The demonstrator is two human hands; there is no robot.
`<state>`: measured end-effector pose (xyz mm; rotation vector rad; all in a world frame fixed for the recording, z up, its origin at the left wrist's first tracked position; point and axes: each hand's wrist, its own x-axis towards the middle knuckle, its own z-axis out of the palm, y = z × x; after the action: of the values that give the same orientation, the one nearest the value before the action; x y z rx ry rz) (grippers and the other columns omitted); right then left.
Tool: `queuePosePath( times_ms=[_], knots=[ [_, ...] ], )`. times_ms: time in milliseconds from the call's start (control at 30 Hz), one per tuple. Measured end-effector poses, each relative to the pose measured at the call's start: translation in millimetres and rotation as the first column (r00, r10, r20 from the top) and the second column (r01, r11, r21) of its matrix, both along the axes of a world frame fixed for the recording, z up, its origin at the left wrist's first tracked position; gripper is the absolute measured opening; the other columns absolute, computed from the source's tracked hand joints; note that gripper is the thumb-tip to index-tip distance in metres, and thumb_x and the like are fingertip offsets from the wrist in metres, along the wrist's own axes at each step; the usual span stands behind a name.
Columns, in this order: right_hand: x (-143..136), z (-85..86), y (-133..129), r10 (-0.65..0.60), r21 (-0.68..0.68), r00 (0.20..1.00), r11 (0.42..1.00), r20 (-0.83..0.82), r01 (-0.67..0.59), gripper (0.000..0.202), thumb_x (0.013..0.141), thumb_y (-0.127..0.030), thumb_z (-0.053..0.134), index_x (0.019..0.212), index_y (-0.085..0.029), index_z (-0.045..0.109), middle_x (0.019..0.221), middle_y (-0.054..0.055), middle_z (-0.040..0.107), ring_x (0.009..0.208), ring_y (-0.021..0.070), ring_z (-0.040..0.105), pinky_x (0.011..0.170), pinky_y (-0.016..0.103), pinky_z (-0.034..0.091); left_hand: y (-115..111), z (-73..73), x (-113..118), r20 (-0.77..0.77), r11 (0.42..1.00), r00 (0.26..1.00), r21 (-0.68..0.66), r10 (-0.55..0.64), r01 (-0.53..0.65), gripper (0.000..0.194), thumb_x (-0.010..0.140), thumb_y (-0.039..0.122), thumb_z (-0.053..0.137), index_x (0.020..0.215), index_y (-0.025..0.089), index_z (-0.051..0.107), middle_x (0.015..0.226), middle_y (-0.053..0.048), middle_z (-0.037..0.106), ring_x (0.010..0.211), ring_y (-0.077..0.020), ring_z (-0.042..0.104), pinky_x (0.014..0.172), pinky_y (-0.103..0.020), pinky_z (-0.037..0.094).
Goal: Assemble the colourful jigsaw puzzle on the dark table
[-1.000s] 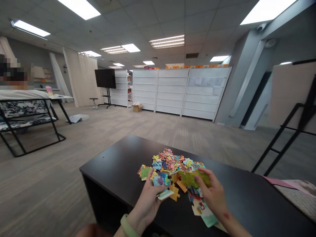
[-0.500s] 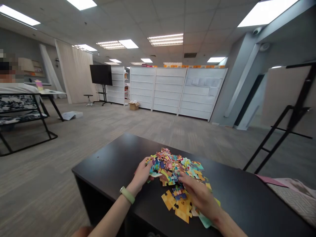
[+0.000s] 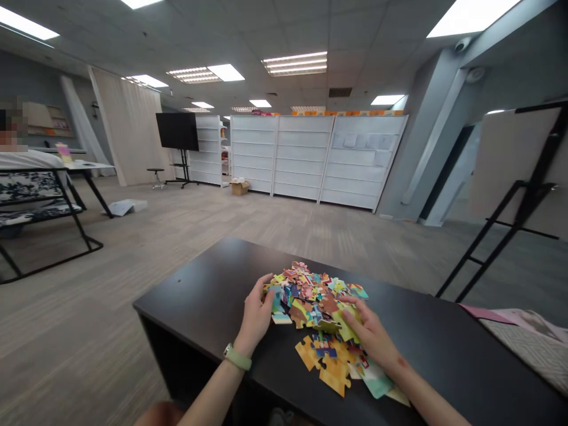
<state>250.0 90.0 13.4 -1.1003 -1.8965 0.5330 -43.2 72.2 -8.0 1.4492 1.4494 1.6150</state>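
Note:
A heap of colourful jigsaw puzzle pieces [image 3: 306, 293] lies on the black table [image 3: 199, 293]. My left hand [image 3: 257, 310], with a pale green watch band [image 3: 237, 357] on its wrist, curves around the heap's left edge, thumb and fingers apart. Light blue pieces [image 3: 277, 305] lie against its thumb. At the heap's right side, my right hand [image 3: 373, 334] grips a yellow-green puzzle piece [image 3: 347, 324] between thumb and fingers. Nearer the front edge lie orange-yellow pieces [image 3: 335, 373], some apparently joined, and mint-green pieces [image 3: 377, 384] under my right wrist.
A patterned cloth [image 3: 528, 343] lies at the right. Beyond it stands a black-framed easel-like board [image 3: 515, 171]. At the far left a person sits on a patterned chair [image 3: 35, 189]. White shelving panels [image 3: 302, 157], a screen [image 3: 177, 131] and a cardboard box [image 3: 239, 187] are at the back.
My right hand has lifted slightly off the pile's front and now pinches a yellow-green piece. My left hand has loosened beside the light blue pieces. The view has shifted a little.

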Motion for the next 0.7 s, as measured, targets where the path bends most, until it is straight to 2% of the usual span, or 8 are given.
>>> queuePosePath(
  times_ms=[100,200,267,333,433,533,633,700],
  knots=[
    [-1.1,3.6,-1.8,0.051,-0.089,0.998,0.995,-0.033,-0.054,0.042,0.095,-0.054,0.053,0.118,-0.021,0.065,0.096,0.006,0.074,0.086,0.0222,0.071,0.076,0.031,0.058,-3.4,1.5,2.0,-0.079,1.0,0.997,0.024,-0.006,0.008,0.045,0.091,0.016,0.049,0.134,0.024,0.055,0.119,-0.006,0.069,0.107,-0.0226,0.065,0.1,-0.035,0.048],
    [0.4,3.2,-3.5,0.088,-0.185,0.989,0.977,-0.118,-0.109,0.048,0.094,-0.06,0.053,0.118,-0.02,0.064,0.085,0.004,0.073,0.075,0.0207,0.07,0.065,0.03,0.058,-8.8,4.1,8.5,-0.167,0.999,0.986,0.032,0.009,-0.004,0.053,0.082,0.009,0.054,0.132,0.026,0.059,0.143,-0.006,0.056,0.131,-0.0278,0.051,0.113,-0.041,0.037],
    [2.9,2.2,-2.2,0.083,-0.225,0.981,0.967,-0.175,-0.122,0.052,0.093,-0.063,0.052,0.117,-0.019,0.063,0.08,0.003,0.073,0.071,0.0204,0.071,0.06,0.029,0.058,-12.7,5.2,12.9,-0.283,0.998,0.957,0.008,0.07,-0.07,0.055,0.084,0.013,0.057,0.136,0.028,0.056,0.155,-0.007,0.042,0.137,-0.033,0.044,0.11,-0.046,0.041],
    [6.2,2.3,0.4,0.017,-0.15,0.978,0.987,-0.207,-0.049,0.051,0.095,-0.062,0.05,0.119,-0.019,0.063,0.083,0.004,0.074,0.072,0.0209,0.072,0.061,0.03,0.059,-15.1,5.3,13.8,-0.441,0.985,0.884,-0.003,0.154,-0.173,0.053,0.088,0.018,0.055,0.14,0.028,0.051,0.159,-0.009,0.033,0.14,-0.0346,0.04,0.103,-0.047,0.047],
    [11.7,4.3,4.0,-0.094,0.056,0.972,0.993,-0.216,0.108,0.045,0.098,-0.057,0.05,0.117,-0.02,0.067,0.103,0.009,0.076,0.093,0.0243,0.073,0.081,0.037,0.06,-14.4,5.3,7.8,-0.585,0.955,0.772,0.015,0.248,-0.295,0.046,0.09,0.019,0.054,0.136,0.025,0.054,0.154,-0.011,0.039,0.139,-0.0326,0.04,0.1,-0.045,0.05],
    [13.6,5.4,4.8,0.029,0.126,0.999,0.992,-0.044,-0.023,0.038,0.089,-0.051,0.066,0.116,-0.025,0.072,0.123,0.009,0.072,0.119,0.0278,0.064,0.105,0.046,0.05,-14.7,9.0,6.1,-0.57,0.941,0.763,0.059,0.305,-0.332,0.035,0.088,0.018,0.054,0.122,0.023,0.062,0.147,-0.011,0.047,0.138,-0.033,0.041,0.104,-0.047,0.048],
    [8.9,6.8,2.4,0.244,0.138,0.936,0.949,0.252,-0.284,0.041,0.092,-0.038,0.066,0.131,-0.029,0.065,0.138,0.008,0.064,0.133,0.0274,0.054,0.112,0.05,0.043,-27.0,17.7,25.6,-0.444,0.976,0.873,0.157,0.204,-0.149,0.026,0.089,0.019,0.054,0.109,0.025,0.068,0.136,-0.011,0.054,0.132,-0.0329,0.046,0.11,-0.049,0.042],
    [5.2,11.0,-3.3,0.25,0.173,0.908,0.931,0.336,-0.32,0.037,0.093,-0.025,0.06,0.13,-0.027,0.065,0.14,0.009,0.061,0.137,0.0265,0.05,0.113,0.05,0.042,-41.9,23.8,47.9,-0.41,0.976,0.906,0.137,-0.1,0.17,0.024,0.088,0.022,0.06,0.108,0.029,0.071,0.13,-0.011,0.06,0.127,-0.0334,0.05,0.112,-0.049,0.038]
  ],
)
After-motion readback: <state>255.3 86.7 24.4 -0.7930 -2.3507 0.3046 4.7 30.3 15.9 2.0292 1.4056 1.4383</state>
